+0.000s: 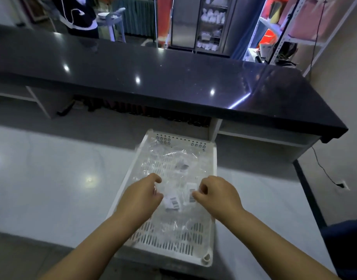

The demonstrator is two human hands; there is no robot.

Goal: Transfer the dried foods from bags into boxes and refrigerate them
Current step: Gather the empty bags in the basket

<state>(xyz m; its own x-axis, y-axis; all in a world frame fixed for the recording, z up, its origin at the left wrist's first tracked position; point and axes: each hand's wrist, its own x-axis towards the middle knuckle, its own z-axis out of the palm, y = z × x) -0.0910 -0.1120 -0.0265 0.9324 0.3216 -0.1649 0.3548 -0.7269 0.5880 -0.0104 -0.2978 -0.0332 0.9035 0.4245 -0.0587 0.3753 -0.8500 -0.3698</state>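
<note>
Clear bags (pixel 169 164) lie in white tray (pixel 213 158) on desk (pixel 52 178). Left hand (pixel 141 197), right hand (pixel 216 194) each pinching film. Advice: gather loose edges together, lift slowly.

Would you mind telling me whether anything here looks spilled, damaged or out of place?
Nothing is spilled or broken. The white slotted tray holds only crumpled clear bags, which look empty, and its near corner overhangs the counter edge.

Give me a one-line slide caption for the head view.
Both hands, left hand and right hand, pinch clear crinkled plastic bags lying in a white slotted plastic tray.
</note>
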